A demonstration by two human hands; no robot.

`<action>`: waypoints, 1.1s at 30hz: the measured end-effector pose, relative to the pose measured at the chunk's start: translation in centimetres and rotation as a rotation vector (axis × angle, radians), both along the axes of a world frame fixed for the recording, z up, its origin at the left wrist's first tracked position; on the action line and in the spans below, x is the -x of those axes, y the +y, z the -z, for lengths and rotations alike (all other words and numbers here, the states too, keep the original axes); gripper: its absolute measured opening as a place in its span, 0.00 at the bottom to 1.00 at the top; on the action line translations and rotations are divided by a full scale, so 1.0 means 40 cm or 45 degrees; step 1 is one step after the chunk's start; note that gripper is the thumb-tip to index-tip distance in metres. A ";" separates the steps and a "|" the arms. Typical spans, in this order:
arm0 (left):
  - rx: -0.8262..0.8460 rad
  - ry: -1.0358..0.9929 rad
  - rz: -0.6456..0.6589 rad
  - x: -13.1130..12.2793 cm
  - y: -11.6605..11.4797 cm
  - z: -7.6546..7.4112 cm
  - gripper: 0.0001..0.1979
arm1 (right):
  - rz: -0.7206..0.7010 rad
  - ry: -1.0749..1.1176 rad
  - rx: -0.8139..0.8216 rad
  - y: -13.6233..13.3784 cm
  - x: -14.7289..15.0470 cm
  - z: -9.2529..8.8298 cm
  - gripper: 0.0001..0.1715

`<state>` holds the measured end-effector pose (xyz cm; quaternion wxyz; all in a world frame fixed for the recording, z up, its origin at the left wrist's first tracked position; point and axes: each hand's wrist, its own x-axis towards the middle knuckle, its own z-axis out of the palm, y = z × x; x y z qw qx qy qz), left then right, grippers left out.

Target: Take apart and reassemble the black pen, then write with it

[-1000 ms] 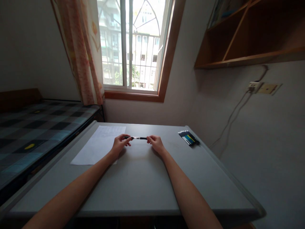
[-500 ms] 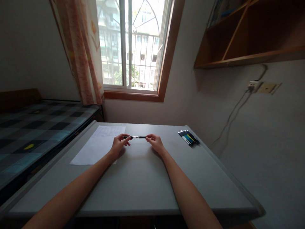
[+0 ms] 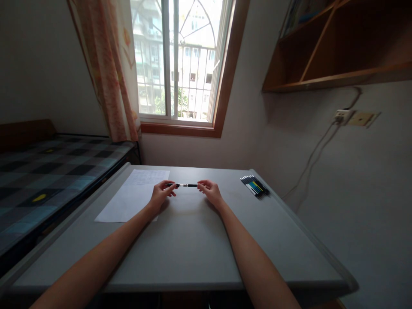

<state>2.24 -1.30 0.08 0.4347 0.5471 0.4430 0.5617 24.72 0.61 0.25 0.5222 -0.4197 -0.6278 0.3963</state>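
A black pen with a clear section (image 3: 187, 185) is held level above the grey table (image 3: 186, 249). Its left end is pinched in the fingers of my left hand (image 3: 161, 193), which is over the right edge of a white sheet of paper (image 3: 128, 199). At the pen's right end, the fingertips of my right hand (image 3: 210, 192) are closed on it. Faint print or writing shows on the upper part of the paper.
Several dark pens in a set (image 3: 255, 187) lie near the table's right edge. To the left stands a bed with a checked cover (image 3: 64, 171). A wooden shelf (image 3: 337, 77) and a socket with cables (image 3: 343, 116) are on the right wall; a window is behind the table.
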 end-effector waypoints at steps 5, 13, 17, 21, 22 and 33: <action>-0.012 0.003 -0.006 -0.002 -0.002 -0.004 0.22 | -0.022 -0.001 0.016 -0.004 0.000 -0.002 0.18; -0.011 0.020 0.003 -0.003 -0.002 -0.004 0.21 | 0.006 -0.105 -0.040 0.006 -0.003 0.009 0.17; -0.024 0.019 0.019 -0.002 -0.001 0.000 0.20 | -0.012 -0.218 -0.088 0.009 -0.002 0.016 0.22; -0.041 0.032 0.032 -0.004 -0.001 0.001 0.20 | -0.031 -0.297 -0.099 0.011 -0.004 0.024 0.26; -0.045 0.036 0.031 -0.004 -0.002 0.000 0.20 | -0.032 -0.317 -0.100 0.012 -0.005 0.025 0.26; -0.131 0.130 0.015 -0.003 0.003 0.009 0.19 | -0.027 -0.343 -0.058 0.001 -0.003 0.014 0.28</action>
